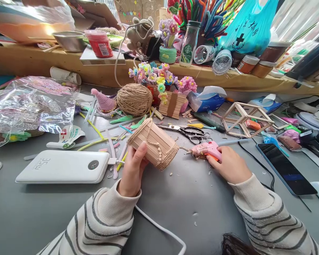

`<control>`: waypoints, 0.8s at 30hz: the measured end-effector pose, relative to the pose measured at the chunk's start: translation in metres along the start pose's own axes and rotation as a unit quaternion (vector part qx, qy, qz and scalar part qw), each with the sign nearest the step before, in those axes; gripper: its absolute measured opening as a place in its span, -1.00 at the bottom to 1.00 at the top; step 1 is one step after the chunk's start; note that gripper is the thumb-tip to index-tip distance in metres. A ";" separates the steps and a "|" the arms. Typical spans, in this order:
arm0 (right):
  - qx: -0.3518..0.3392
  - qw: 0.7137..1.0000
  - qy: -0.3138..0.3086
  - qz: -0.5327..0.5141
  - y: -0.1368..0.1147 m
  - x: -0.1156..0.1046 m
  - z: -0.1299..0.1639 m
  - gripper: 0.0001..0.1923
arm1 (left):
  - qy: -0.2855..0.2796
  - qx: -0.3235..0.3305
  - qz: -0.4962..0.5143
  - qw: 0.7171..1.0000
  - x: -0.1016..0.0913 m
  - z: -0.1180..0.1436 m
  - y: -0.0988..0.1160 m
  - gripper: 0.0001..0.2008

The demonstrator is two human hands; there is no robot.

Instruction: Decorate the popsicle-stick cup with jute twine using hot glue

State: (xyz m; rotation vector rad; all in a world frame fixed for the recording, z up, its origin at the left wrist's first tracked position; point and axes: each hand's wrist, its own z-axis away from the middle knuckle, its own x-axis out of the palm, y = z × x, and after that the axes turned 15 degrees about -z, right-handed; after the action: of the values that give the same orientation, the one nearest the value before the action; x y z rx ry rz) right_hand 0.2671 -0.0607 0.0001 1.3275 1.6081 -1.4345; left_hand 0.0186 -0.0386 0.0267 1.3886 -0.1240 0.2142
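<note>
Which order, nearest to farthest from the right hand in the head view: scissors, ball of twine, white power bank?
From the right hand, which grips the pink glue gun:
1. Scissors, just beyond the hand, slightly to its left.
2. Ball of twine, farther back and left, past the stick pot.
3. White power bank, far left, beyond the left hand.
</note>
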 end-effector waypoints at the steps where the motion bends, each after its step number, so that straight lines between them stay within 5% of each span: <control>1: 0.007 1.000 0.004 -0.008 -0.001 -0.002 -0.001 -0.70 | -0.006 0.000 -0.007 1.000 0.000 0.000 0.000 -0.41; 12: 0.042 0.957 0.127 -0.256 -0.032 -0.033 0.006 -0.45 | -0.050 0.004 -0.063 0.997 -0.003 0.004 -0.008 -0.37; 24: -0.158 0.955 0.217 -0.125 -0.045 -0.024 0.011 -0.63 | -0.146 0.018 -0.070 0.987 -0.002 0.003 -0.011 -0.33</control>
State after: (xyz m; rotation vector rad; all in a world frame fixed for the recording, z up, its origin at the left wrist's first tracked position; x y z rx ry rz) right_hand 0.2305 -0.0740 0.0353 1.3435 2.2549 -0.9958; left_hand 0.0188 -0.0432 0.0166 1.4518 -0.2655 -0.1070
